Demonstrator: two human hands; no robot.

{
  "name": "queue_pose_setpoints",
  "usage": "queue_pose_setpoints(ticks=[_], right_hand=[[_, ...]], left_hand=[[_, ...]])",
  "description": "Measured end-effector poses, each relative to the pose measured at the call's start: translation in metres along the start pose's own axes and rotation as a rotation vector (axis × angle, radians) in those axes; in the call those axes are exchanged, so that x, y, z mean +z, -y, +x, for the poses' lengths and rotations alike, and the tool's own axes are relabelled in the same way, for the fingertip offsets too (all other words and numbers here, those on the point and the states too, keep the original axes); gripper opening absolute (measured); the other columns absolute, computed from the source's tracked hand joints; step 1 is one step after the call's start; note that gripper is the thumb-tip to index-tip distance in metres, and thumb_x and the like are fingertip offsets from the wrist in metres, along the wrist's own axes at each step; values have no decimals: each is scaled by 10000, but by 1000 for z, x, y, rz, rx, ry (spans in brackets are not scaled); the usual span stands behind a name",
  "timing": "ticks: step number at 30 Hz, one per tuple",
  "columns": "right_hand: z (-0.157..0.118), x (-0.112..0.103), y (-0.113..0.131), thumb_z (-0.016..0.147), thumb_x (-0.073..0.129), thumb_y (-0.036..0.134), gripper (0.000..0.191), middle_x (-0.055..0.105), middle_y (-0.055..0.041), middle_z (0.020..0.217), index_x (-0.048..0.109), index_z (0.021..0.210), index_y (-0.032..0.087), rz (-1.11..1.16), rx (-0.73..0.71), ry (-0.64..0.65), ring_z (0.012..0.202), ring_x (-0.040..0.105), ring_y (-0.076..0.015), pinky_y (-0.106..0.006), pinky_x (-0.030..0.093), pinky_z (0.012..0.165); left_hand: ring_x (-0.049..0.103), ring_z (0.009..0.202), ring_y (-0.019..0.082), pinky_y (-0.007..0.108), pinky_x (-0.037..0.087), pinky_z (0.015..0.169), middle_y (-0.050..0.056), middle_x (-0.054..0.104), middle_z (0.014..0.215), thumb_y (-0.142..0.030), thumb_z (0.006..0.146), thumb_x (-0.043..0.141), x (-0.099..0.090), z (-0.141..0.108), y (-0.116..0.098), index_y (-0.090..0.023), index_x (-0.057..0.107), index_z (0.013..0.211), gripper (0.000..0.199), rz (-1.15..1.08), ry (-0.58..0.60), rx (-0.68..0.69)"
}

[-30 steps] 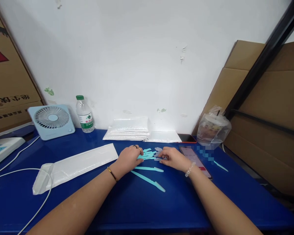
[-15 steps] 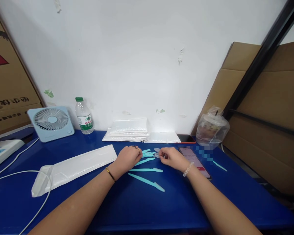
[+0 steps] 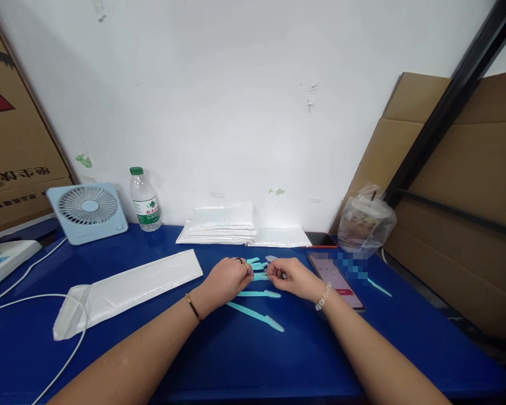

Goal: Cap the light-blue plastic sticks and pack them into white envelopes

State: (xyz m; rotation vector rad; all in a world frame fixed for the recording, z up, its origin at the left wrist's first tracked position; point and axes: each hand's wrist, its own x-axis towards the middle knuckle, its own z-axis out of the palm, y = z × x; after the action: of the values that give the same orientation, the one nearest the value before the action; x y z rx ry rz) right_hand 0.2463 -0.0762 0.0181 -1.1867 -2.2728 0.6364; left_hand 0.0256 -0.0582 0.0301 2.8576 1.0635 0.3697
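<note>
Several turquoise eyebrow razors lie on the blue table in front of me, with a small pile (image 3: pixel 258 264) just beyond my fingers. Two single razors rest nearer to me, the upper one (image 3: pixel 261 294) almost level and the lower one (image 3: pixel 259 318) slanting down to the right. My left hand (image 3: pixel 228 277) is closed in a pinch at the left end of a razor (image 3: pixel 260 276). At the other end, my right hand (image 3: pixel 290 277) pinches its tip; the fingers partly hide it. Clear plastic pieces (image 3: pixel 270 259) lie just behind the right fingertips.
A white padded envelope (image 3: pixel 139 287) lies left, crossed by a white cable (image 3: pixel 84 326). Along the wall stand a blue fan (image 3: pixel 88 211), a water bottle (image 3: pixel 145 202), stacked white packets (image 3: pixel 219 225) and a bagged drink cup (image 3: pixel 365 222). A phone (image 3: pixel 335 281) lies right.
My left hand has shifted slightly right, covering more of the razors' left ends. My right hand has come a little left and down, and the gap between the hands has narrowed.
</note>
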Motion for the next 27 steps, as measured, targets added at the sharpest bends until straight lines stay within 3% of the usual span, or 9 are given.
queue_pose_setpoints(ticks=[3,7,9,14,19,27], right_hand=[[-3,-10,-2,793,522,208,120,596,6,653,637,802,174,25,24,26,558,513,-100,-193,388,533],[-8,-32,-14,794,517,186,154,656,-20,786,663,842,188,-100,94,-124,655,566,-126,-217,415,598],[-9,-38,-21,766,536,148,158,654,-22,815,673,828,194,-175,95,-119,689,569,-133,-225,418,625],[-7,-32,-28,746,558,117,197,607,-33,887,672,879,207,-256,80,27,723,570,-135,-235,423,663],[-4,-25,-26,750,589,147,62,581,-38,887,622,787,184,-305,130,61,743,545,-143,-243,402,668],[-3,-22,-13,839,535,272,103,550,9,673,573,821,178,-65,151,65,585,467,-104,-205,348,541]], left_hand=[[573,711,147,238,367,639,25,648,776,-305,881,414,4,0,3,-187,615,734,275,-115,31,-14],[587,767,163,247,375,644,29,656,901,-345,848,469,6,0,12,-202,641,816,226,-119,9,-124],[588,788,182,255,375,635,31,651,917,-364,797,541,7,0,16,-214,643,893,205,-86,18,-176],[577,730,168,242,356,573,15,646,858,-307,760,569,8,1,17,-221,640,806,121,-92,85,-231],[571,699,152,233,339,548,18,638,807,-254,778,537,6,1,11,-203,619,735,106,-95,81,-245],[567,694,151,234,345,564,17,644,789,-271,789,524,-3,2,10,-200,603,744,116,-132,54,-272]])
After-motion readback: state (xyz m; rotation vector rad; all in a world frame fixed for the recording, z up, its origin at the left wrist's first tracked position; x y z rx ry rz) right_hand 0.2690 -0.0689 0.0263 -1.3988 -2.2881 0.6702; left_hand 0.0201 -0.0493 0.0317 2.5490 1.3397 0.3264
